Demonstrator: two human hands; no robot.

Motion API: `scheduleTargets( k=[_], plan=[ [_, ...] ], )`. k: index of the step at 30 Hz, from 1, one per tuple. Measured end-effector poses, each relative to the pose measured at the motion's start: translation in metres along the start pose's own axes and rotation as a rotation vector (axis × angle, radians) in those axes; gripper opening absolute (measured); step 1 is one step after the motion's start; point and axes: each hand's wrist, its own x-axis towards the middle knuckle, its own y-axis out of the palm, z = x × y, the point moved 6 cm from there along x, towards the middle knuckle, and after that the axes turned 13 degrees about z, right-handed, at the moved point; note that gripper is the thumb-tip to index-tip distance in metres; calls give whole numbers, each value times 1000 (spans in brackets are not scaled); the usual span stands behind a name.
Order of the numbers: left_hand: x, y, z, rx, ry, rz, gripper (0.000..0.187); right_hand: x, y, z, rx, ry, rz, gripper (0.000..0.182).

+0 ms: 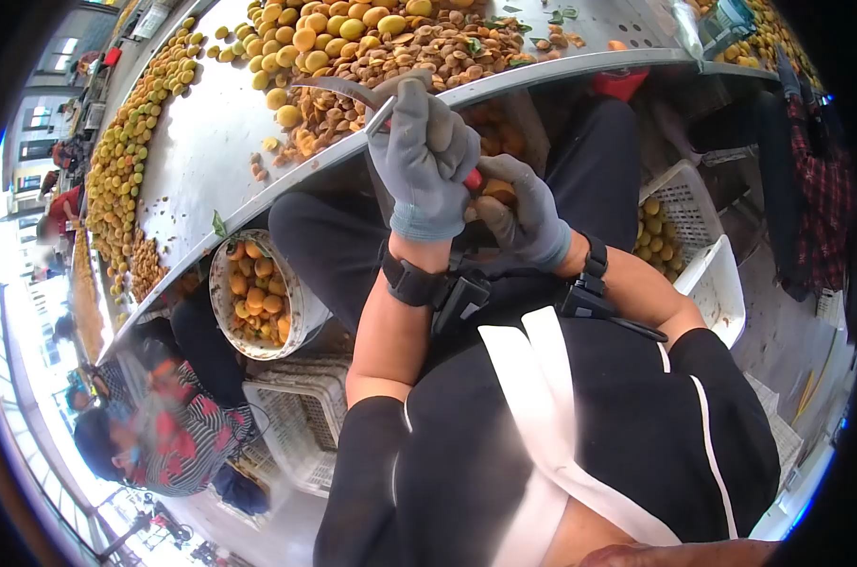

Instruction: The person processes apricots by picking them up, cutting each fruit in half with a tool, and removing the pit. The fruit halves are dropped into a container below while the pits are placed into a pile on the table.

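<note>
My left hand (425,156), in a grey glove, is closed in front of the table edge. A curved knife blade (341,87) and a pale metal strip (382,116) stick out beyond its fingers. A red handle end (473,180) shows at the lower side of the same fist. My right hand (528,213), also gloved in grey, is closed on an orange apricot (499,193) right beside that red end. Part of the apricot is hidden by the fingers. Behind my left hand lies a heap of brown apricot stones (428,59).
Yellow-orange apricots (343,24) are piled on the metal table (197,123). A white bucket (305,317) of apricots stands below its edge at left. Crates (679,203) stand at right. A person in a patterned top (197,435) is at lower left; a checked sleeve (811,189) shows at right.
</note>
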Motion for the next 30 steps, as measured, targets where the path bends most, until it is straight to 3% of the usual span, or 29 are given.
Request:
scheduleTargets(
  k=[3,5,6,8,10,15,17,18,20,21,27,29,30],
  plan=[
    [2,-9,3,-114,-15,-29,17,9,-7,1,26,1,-111,45],
    [-5,-10,-2,14,17,-162,16,9,5,-20,570,176,-37,45],
    [-7,-7,-3,121,18,-159,20,10,2,-17,575,181,-43,45],
    [-9,-1,-1,205,10,-127,19,2,9,-28,829,672,154,48],
    [-10,8,-1,281,-7,1,18,3,8,-20,926,683,207,47],
    [-16,25,4,514,-155,99,19,4,17,-13,1087,704,359,41],
    [-15,14,-2,340,-42,49,14,2,15,-21,963,648,207,38],
    [-12,14,-7,420,-31,-16,19,0,17,-24,963,649,206,38],
    [-12,12,-9,414,-17,-21,19,-4,20,-25,1357,613,99,37],
    [-13,11,-11,410,-4,-27,19,-5,22,-23,1358,611,94,37],
    [-26,24,1,368,-133,66,19,-6,15,-8,1137,732,206,37],
    [-31,21,6,527,-191,34,17,6,10,-6,-58,103,624,39],
    [-30,26,5,468,-230,50,15,7,8,-5,-58,103,624,39]
  ],
)
